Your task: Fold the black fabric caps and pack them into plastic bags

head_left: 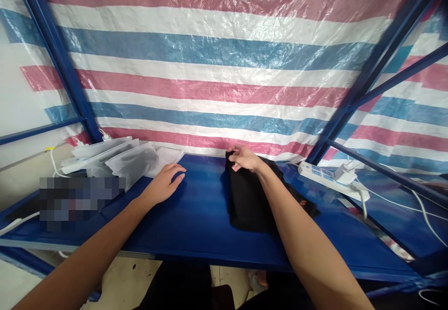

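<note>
A black folded cloth (245, 202), perhaps a garment, lies on the right half of the blue metal shelf (189, 226). Small orange lettering shows near its right corner. At the cloth's far left corner, my right hand (244, 157) pinches the edge between thumb and fingers, and my forearm crosses over the fabric. To the left, my left hand (166, 181) hovers above the shelf with fingers loosely spread and nothing in them. It is nearest to several frosted clear plastic bags (135, 163) that stand and lean at the back left.
A white power strip (332, 179) with plugs and cables lies at the right. Blue frame posts (371, 72) rise at both sides, and a striped plastic sheet (210, 81) hangs behind. A blurred-out patch (80, 202) covers something at the left.
</note>
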The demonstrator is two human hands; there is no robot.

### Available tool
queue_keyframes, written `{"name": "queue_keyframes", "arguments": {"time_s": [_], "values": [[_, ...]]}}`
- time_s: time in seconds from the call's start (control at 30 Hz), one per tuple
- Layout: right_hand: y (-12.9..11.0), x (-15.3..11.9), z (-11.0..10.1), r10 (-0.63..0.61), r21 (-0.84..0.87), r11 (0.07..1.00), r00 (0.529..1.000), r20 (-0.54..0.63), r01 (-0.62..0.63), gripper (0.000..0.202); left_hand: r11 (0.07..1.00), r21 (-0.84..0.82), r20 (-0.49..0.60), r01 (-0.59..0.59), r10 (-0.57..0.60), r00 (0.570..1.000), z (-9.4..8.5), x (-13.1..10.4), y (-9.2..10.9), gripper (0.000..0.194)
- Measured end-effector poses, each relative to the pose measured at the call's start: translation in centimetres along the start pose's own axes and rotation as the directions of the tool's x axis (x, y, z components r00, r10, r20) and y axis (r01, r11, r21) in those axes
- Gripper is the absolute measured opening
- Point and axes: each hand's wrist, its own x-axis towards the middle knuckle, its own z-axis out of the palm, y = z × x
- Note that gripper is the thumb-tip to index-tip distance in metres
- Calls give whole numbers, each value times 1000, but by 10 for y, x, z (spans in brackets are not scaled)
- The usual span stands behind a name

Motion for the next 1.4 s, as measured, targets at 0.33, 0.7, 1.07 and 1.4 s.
{"name": "queue_keyframes", "arguments": {"time_s": [0.33,0.7,1.07,1.4], "values": [[8,12,33,-167,-226,955,979,119,190,16,930,-190,-103,316,-339,935,-8,2,-13,87],[46,25,25,-365,-776,594,931,-26,211,40,933,183,117,-310,292,949,23,-9,106,36],[40,23,28,-267,-547,829,943,-196,121,48,970,39,337,-239,213,917,73,-15,165,52],[-14,0,24,-378,-681,732,849,-369,30,61,758,-650,65,-48,119,991,40,-38,197,20]]}}
